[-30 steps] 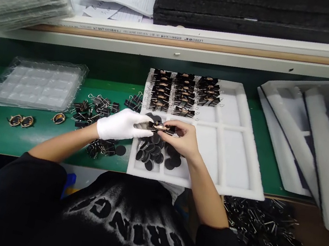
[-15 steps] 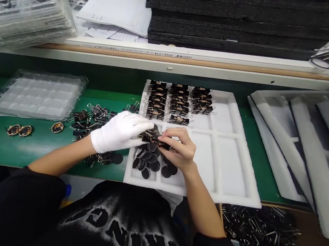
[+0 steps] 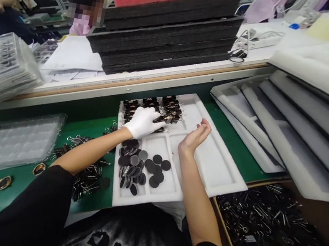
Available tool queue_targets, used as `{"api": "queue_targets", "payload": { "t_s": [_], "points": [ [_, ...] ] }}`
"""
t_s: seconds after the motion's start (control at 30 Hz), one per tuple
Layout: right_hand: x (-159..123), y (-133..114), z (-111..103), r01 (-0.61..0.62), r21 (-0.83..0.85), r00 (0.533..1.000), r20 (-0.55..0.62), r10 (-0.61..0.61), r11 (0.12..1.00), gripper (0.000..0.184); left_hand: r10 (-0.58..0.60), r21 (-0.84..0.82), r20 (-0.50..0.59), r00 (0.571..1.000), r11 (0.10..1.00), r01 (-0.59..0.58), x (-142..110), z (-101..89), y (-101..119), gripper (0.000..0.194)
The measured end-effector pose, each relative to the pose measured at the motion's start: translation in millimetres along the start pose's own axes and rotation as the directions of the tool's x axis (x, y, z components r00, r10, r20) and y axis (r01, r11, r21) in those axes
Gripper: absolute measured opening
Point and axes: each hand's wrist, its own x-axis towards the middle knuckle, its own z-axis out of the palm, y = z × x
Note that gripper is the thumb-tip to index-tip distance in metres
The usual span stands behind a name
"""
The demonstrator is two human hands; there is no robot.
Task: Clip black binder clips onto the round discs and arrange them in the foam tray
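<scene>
Many discs (image 3: 134, 160) nearside of L hand (image 3: 143, 123), which hides some clips (image 3: 172, 104) (lengthwise approx L–R); can't tell L grip; R hand (image 3: 195, 138) half-curled.

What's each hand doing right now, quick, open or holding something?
Left hand: at the black binder clips; whether it grips one cannot be told.
Right hand: open, loosely curled, nothing visible in it.

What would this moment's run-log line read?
left hand: gloved, at clipped pieces, hold unclear | right hand: over white tray, nothing seen held | black discs: in tray's near compartments
</scene>
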Motion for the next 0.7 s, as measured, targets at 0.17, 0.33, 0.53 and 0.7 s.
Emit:
{"api": "queue_targets", "payload": {
  "t_s": [0.17,0.33,0.53,0.7],
  "points": [
    [24.1,14.0,-3.1,-0.110,-0.090,0.994,-0.032,0.108,0.990,0.056,-0.031,0.001,0.053,0.998,1.000,0.031,46.6,27.9,23.2,0.049],
    [17.8,11.9,4.1,-0.123,-0.204,0.978,0.143,0.153,0.971,0.046,-0.103,0.048,0.074,0.992,0.994,0.100,50.3,38.7,28.0,0.055],
    [19.8,10.4,4.9,-0.107,-0.277,0.964,0.208,0.168,0.955,0.049,-0.183,0.061,0.068,0.981,0.982,0.179,47.8,39.3,33.4,0.049],
    [21.0,9.6,2.8,-0.056,-0.350,0.964,0.224,0.141,0.935,0.048,-0.104,0.046,0.092,0.990,0.994,0.100,45.3,35.9,34.2,0.036]
  ]
}}
